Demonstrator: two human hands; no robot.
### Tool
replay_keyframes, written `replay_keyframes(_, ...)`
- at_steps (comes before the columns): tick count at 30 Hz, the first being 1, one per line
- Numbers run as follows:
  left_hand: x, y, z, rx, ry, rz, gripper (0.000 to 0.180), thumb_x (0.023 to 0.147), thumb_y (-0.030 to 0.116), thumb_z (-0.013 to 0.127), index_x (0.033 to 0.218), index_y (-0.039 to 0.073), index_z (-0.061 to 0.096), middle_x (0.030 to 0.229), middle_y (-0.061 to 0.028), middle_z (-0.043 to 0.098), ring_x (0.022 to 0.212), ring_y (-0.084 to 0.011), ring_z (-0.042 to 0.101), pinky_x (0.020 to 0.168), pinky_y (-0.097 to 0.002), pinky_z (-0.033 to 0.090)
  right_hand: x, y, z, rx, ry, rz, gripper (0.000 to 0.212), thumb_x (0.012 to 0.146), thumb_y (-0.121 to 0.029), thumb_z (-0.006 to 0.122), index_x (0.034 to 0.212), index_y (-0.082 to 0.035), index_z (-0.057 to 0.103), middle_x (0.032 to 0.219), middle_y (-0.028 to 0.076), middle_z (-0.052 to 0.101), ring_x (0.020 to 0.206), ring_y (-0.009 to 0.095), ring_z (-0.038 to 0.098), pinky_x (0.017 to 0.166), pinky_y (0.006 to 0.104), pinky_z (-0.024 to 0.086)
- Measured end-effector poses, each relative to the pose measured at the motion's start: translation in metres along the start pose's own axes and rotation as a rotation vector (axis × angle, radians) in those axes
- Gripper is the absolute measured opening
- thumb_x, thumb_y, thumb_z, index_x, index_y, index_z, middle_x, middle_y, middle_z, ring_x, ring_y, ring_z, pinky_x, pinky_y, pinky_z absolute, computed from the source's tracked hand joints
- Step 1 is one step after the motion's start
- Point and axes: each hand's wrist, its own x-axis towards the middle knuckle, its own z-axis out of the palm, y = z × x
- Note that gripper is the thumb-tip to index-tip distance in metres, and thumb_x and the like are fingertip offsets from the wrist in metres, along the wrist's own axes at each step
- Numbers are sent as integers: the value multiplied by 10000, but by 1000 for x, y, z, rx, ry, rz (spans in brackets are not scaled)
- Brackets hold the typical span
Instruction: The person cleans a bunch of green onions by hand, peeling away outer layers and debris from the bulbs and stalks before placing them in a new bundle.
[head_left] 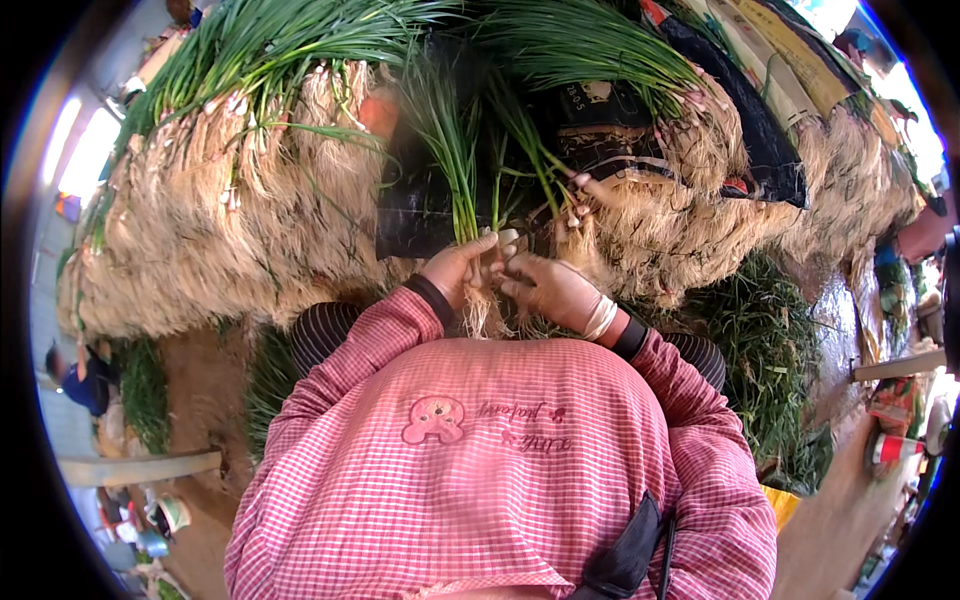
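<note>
In front of my chest, my left hand (455, 270) is closed round the lower stems of a small bunch of green garlic (458, 195). Its leaves point away from me, and pale roots hang below the fingers. My right hand (555, 290) is closed too, its fingertips pinching at the white bulb ends beside my left thumb. Those fingertips are partly hidden. Rubber bands (600, 318) circle my right wrist. A few loose green garlic plants (575, 205) with pinkish bulbs lie just beyond my right hand.
Large heaps of green garlic with long straw-coloured roots stand at the left (210, 220) and right (690, 220). Between them lies black sheeting (410, 215). Cut green leaves (765, 340) cover the ground at my right. Other people are in the background, one at far left (85, 385).
</note>
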Motion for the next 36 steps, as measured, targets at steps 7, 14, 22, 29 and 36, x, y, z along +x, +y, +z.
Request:
replay_keyframes(7, -4, -12, 7, 282, 87, 4, 277, 948, 278, 621, 1093, 52, 692, 882, -21, 658, 687, -92, 587, 560, -202, 462, 39, 33, -3, 752, -6, 365, 394, 979, -377, 560, 1079, -2, 629, 917, 58, 662, 760, 144, 628, 697, 285, 519)
replay_keyframes(14, -16, -10, -8, 71, -28, -54, 283, 965, 254, 597, 1148, 43, 642, 854, -3, 616, 652, -97, 537, 597, -218, 476, 56, 53, 17, 1912, 222, 90, 146, 978, -168, 547, 860, -83, 563, 770, 5, 564, 704, 133, 549, 677, 255, 484)
replay_keyframes(22, -6, -3, -22, -1, -120, -22, 432, 979, 315, 568, 1294, 24, 518, 931, -13, 618, 723, -84, 581, 569, -196, 500, -3, 29, 2, -353, -24, 96, 252, 946, -351, 571, 1018, -120, 643, 857, 91, 664, 810, 205, 655, 694, 315, 527)
replay_keyframes(29, -20, 19, 5, 56, -288, 149, 452, 968, 276, 582, 1350, 58, 478, 830, 35, 549, 678, -55, 529, 516, -194, 501, 32, 53, -31, -645, 95, 80, 231, 894, -266, 611, 1036, -91, 664, 938, 119, 679, 857, 231, 665, 720, 336, 545)
replay_keyframes(36, -50, 61, -3, -132, -358, 431, 296, 982, 203, 546, 1234, 50, 523, 1012, -66, 636, 811, -122, 630, 596, -243, 559, 33, 32, -82, 546, 392, 85, 212, 928, -269, 643, 932, -58, 635, 766, -8, 602, 570, 75, 522, 537, 202, 446)
